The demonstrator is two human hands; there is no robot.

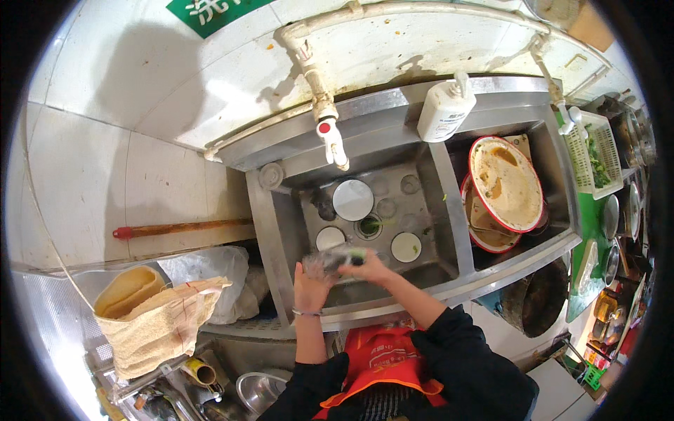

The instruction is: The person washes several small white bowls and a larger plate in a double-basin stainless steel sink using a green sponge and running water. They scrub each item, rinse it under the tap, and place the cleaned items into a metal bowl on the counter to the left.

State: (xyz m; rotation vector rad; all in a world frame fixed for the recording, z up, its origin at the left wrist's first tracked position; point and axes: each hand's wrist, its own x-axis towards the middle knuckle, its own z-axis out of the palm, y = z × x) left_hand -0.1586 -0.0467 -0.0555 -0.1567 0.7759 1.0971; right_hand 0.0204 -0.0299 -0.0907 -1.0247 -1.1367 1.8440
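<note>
Over the near part of the left basin of a stainless steel sink [445, 210], my left hand [311, 289] and my right hand [371, 267] are close together. Between them is a blurred, clear and dark item, perhaps a glass; its kind cannot be made out. My right fingers grip its right end, which has a green patch, while my left hand is against its left end. Beneath and beyond them, a large white bowl [353, 200], a small white dish [406, 247], another white dish [330, 238] and several clear glasses [409, 184] lie on the basin floor around the drain [368, 227].
A white tap [331, 142] hangs over the basin's back edge. Right of it stands a white pump bottle [446, 110]. Red-rimmed enamel basins [505, 184] fill much of the right sink. A tan cloth [158, 321] drapes at the left, near a wooden handle [184, 229].
</note>
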